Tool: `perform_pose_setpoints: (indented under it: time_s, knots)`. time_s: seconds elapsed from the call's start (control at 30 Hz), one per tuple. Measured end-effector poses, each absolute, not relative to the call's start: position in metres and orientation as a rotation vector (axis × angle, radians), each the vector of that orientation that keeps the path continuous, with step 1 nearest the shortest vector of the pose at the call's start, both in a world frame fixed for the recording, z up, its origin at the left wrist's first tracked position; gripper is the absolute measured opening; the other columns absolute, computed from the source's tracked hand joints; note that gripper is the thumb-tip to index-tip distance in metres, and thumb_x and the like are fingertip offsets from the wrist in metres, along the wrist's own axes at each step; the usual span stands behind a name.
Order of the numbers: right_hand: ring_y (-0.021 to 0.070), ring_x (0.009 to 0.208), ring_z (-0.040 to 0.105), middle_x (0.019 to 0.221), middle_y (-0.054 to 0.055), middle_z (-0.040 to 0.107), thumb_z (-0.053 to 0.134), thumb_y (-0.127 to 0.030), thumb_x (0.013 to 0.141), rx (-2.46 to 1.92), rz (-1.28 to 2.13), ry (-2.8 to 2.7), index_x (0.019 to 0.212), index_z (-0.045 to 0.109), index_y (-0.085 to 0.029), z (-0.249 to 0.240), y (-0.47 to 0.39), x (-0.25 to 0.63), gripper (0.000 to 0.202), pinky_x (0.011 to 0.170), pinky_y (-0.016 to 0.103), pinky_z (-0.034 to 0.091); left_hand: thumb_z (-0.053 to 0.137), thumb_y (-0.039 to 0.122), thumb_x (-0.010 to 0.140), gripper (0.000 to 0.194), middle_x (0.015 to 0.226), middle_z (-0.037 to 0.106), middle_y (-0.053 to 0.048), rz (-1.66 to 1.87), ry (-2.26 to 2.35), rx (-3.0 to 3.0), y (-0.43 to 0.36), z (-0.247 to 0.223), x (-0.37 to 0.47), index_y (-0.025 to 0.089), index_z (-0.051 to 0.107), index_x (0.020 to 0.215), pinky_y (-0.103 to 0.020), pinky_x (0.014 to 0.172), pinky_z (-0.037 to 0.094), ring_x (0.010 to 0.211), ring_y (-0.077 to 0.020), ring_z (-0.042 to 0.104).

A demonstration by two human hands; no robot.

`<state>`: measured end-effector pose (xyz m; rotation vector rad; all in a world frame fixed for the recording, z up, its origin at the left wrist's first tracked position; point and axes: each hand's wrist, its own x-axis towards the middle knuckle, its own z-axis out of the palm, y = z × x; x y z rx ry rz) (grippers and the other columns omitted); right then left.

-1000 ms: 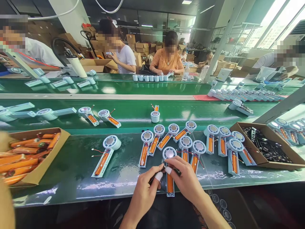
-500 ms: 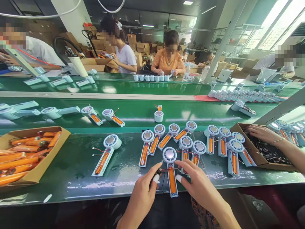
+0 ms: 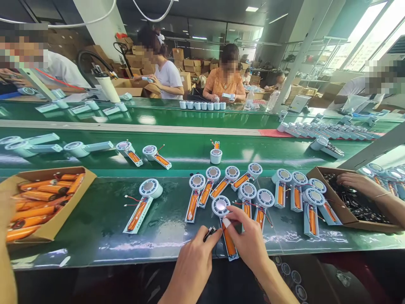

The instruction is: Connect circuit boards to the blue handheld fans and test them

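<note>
In front of me a pale blue handheld fan (image 3: 220,205) lies face up, its handle open and an orange battery (image 3: 229,241) inside. My left hand (image 3: 194,257), low and left of the handle, is closed on a small black circuit board (image 3: 210,232). On the other side, my right hand (image 3: 248,238) has its thumb and index finger closed at the fan's neck, above the battery. Thin wires run there, but what the fingertips pinch is hidden. Several similar open fans (image 3: 247,191) with orange batteries and loose wires lie just behind.
A cardboard box of orange batteries (image 3: 71,211) stands left, with another person's arm (image 3: 6,257) at the frame edge. At right, a co-worker's hand (image 3: 357,181) reaches into a box of black parts (image 3: 319,171). A single fan (image 3: 148,188) lies left; more stand on the green belt (image 3: 183,143).
My right hand has moved inward to the fan's neck, and the fan has turned slightly, its head leftward. My left hand has dropped a little with the circuit board. An arm has appeared at far left.
</note>
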<state>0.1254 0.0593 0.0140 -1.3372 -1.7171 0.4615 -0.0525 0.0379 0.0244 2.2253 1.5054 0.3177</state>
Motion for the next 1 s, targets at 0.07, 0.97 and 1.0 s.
perform_pose_setpoints:
  time_s: [0.07, 0.97, 1.0]
  knots:
    - [0.0162, 0.07, 0.071, 0.084, 0.003, 0.075, 0.058, -0.02, 0.094, -1.356, 0.569, -1.616, 0.103, 0.066, -0.019, 0.015, 0.059, 0.12, 0.012, 0.063, 0.023, 0.058, 0.033, 0.0, 0.088, 0.061, 0.103, 0.071, -0.007, 0.472, 1.476, 2.159, 0.039, 0.026, -0.053, 0.03, 0.065, 0.131, -0.029, 0.073, 0.061, 0.086, -0.0202, 0.075]
    - [0.0219, 0.09, 0.061, 0.098, 0.008, 0.064, 0.05, -0.012, 0.097, -1.251, 0.361, -2.022, 0.101, 0.067, -0.022, 0.018, 0.06, 0.124, 0.02, 0.077, 0.035, 0.055, 0.039, 0.015, 0.09, 0.038, 0.108, 0.08, -0.008, 0.878, 1.606, 1.896, 0.038, 0.018, -0.045, 0.021, 0.063, 0.119, -0.039, 0.077, 0.064, 0.095, -0.0272, 0.078]
    - [0.0217, 0.089, 0.061, 0.097, 0.008, 0.064, 0.051, -0.013, 0.096, -1.263, 0.408, -2.009, 0.099, 0.068, -0.022, 0.02, 0.059, 0.123, 0.019, 0.077, 0.035, 0.055, 0.04, 0.014, 0.089, 0.039, 0.109, 0.08, -0.008, 0.898, 1.609, 1.909, 0.038, 0.019, -0.045, 0.021, 0.064, 0.119, -0.038, 0.079, 0.064, 0.096, -0.0265, 0.078]
